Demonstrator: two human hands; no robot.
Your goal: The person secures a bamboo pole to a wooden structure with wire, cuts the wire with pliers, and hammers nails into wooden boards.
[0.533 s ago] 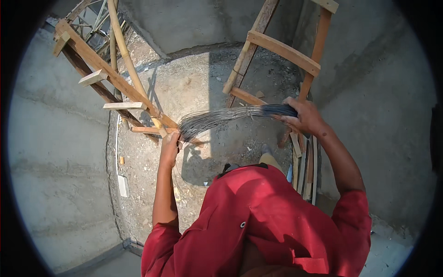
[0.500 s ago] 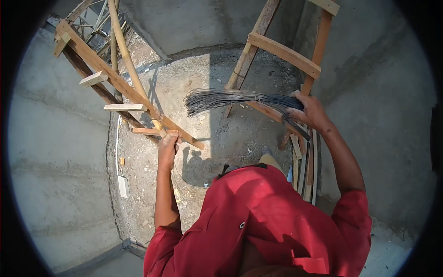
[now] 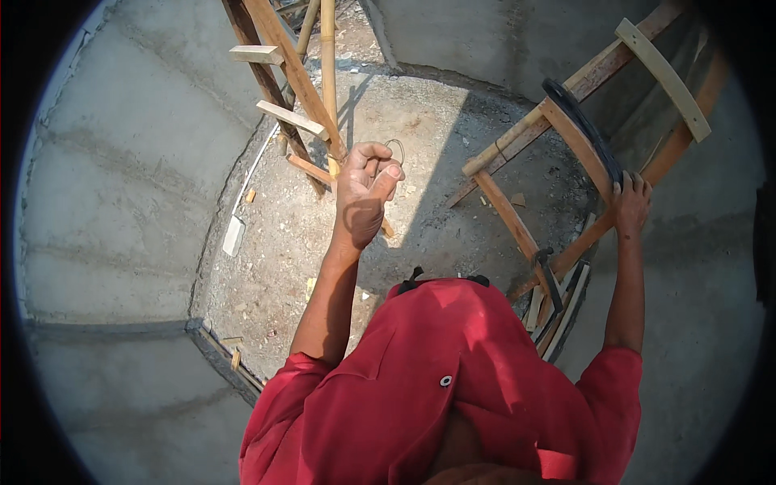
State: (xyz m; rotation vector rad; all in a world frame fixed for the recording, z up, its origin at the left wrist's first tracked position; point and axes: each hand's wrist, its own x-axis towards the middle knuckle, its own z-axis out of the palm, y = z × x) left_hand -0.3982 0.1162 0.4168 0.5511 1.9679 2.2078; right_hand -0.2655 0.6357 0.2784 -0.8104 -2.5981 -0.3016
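My left hand (image 3: 365, 194) is raised over the floor, fingers curled, pinching a thin wire loop (image 3: 397, 150) that sticks out past the fingertips. My right hand (image 3: 631, 200) is closed at the near end of a dark wire bundle (image 3: 594, 133), beside the right rail of a wooden ladder (image 3: 517, 139). The bundle lies along one of the ladder's rungs, and its strands blur into a dark band. Below it, a dark curved tool (image 3: 549, 279) hangs on a lower rung; its kind is unclear.
Left of centre stands a second wooden ladder (image 3: 293, 121) with a bamboo pole (image 3: 328, 69) beside it. Grey plastered walls (image 3: 137, 234) enclose the rubble-strewn floor (image 3: 436, 218). Wood strips (image 3: 566, 311) lean low on the right, and a pale block (image 3: 234, 236) lies by the left wall.
My left hand has left the left ladder's rung and now holds a wire loop. The wire bundle and my right hand have shifted toward the right ladder. The view has turned leftward.
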